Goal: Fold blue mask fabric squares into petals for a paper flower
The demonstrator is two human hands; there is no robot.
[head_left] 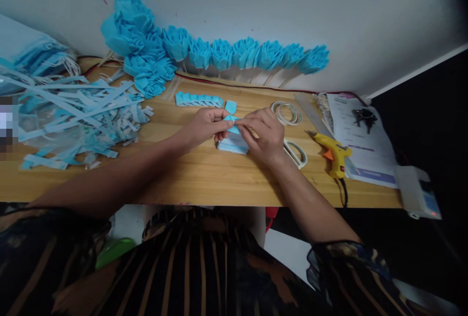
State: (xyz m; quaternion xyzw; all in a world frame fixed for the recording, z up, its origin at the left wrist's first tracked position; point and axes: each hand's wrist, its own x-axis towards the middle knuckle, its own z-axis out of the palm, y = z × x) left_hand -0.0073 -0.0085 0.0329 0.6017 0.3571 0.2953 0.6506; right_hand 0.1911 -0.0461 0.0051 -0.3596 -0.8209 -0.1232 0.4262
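Note:
Between my hands is a small blue fabric piece, pinched at its near edge. My left hand grips its left side with thumb and fingers. The fingertips of my right hand close on its right side, partly hiding it. Just below lies a stack of pale blue and white fabric pieces on the table. Behind the fingers rests a loose blue piece, beside a row of folded blue petals. White-handled scissors lie right of my right hand, partly covered by it.
Finished blue fabric flowers on sticks lean along the wall. Cut strips are heaped at the left of the wooden table. To the right are a tape roll, a yellow glue gun, a ruler, papers and keys.

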